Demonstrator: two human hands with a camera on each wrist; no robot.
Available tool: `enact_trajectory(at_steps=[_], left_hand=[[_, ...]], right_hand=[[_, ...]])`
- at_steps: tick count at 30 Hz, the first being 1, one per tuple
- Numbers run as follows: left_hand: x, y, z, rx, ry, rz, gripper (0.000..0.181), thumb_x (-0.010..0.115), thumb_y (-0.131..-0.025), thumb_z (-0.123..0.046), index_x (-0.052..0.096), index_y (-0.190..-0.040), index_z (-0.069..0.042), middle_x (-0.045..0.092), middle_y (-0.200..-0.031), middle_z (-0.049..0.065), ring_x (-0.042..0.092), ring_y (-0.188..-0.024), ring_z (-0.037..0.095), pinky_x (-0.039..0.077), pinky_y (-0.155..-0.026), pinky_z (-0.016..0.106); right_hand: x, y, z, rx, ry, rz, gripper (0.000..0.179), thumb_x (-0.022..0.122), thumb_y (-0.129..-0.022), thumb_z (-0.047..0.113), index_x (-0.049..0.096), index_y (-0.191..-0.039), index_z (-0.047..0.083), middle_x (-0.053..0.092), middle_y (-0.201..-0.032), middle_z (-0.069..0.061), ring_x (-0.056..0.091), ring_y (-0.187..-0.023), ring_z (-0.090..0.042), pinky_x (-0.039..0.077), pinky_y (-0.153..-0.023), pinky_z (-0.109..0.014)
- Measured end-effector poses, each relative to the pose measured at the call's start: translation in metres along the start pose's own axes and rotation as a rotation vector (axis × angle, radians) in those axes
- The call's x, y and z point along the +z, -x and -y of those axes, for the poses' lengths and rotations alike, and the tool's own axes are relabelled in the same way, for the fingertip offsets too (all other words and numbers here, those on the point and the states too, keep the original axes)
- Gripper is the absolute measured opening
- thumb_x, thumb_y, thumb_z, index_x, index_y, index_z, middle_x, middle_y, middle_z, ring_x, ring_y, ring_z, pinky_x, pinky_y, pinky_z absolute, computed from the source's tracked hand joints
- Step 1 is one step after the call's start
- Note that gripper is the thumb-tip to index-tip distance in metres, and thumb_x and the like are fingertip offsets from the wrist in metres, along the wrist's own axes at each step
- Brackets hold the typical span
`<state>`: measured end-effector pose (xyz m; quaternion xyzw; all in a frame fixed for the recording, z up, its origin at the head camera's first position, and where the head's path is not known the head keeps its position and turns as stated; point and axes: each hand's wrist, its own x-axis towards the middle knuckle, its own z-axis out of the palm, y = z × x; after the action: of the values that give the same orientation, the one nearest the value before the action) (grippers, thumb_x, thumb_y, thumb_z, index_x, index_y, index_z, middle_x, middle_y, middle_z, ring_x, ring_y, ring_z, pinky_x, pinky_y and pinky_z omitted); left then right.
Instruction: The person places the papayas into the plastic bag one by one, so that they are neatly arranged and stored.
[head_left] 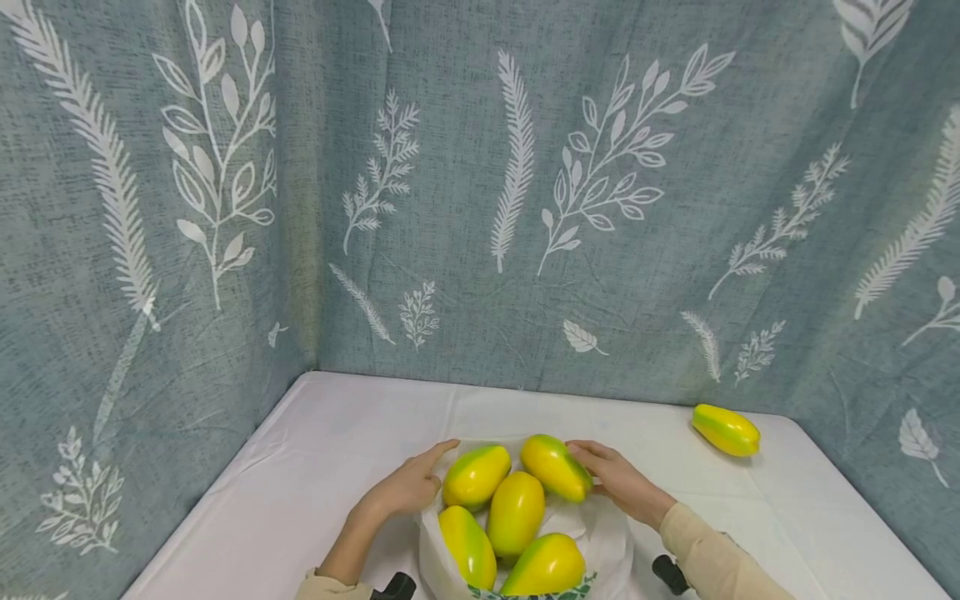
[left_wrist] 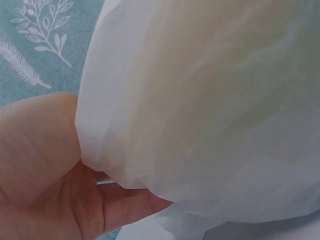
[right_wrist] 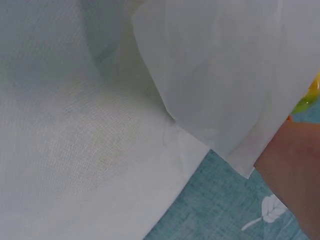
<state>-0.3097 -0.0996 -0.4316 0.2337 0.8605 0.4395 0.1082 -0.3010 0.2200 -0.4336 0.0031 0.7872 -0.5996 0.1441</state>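
A white plastic bag (head_left: pixel 607 542) with a green print stands at the front of the table, its mouth wide. Several yellow-green papayas (head_left: pixel 516 514) lie in it. My left hand (head_left: pixel 408 487) is at the left rim, index finger stretched along it; the left wrist view shows the bag's film (left_wrist: pixel 200 125) between thumb and fingers. At the right rim, my right hand (head_left: pixel 618 482) grips the upper-right papaya (head_left: pixel 555 468), fingers over its end. In the right wrist view the bag's film (right_wrist: pixel 215 75) covers most of the picture, hiding the fingers.
Another papaya (head_left: pixel 726 430) lies on the white-covered table (head_left: pixel 360 417) at the far right, near the back edge. A blue-green curtain (head_left: pixel 465 208) with white leaf prints hangs behind and on both sides.
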Motion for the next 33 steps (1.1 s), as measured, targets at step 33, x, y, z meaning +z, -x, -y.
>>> enact_trajectory(at_steps=[33], left_hand=[[-0.002,0.002,0.0,0.01,0.007,0.011,0.057,0.038,-0.087,0.01,0.037,-0.143,0.001,0.04,-0.141,0.027,0.033,-0.131,0.043,0.025,-0.105,0.06]], right_hand=[[0.015,-0.007,0.003,0.009,0.029,0.047,0.064,0.041,-0.1,0.044,0.036,-0.143,-0.002,0.035,-0.143,-0.023,0.038,-0.127,-0.038,0.035,-0.1,-0.055]])
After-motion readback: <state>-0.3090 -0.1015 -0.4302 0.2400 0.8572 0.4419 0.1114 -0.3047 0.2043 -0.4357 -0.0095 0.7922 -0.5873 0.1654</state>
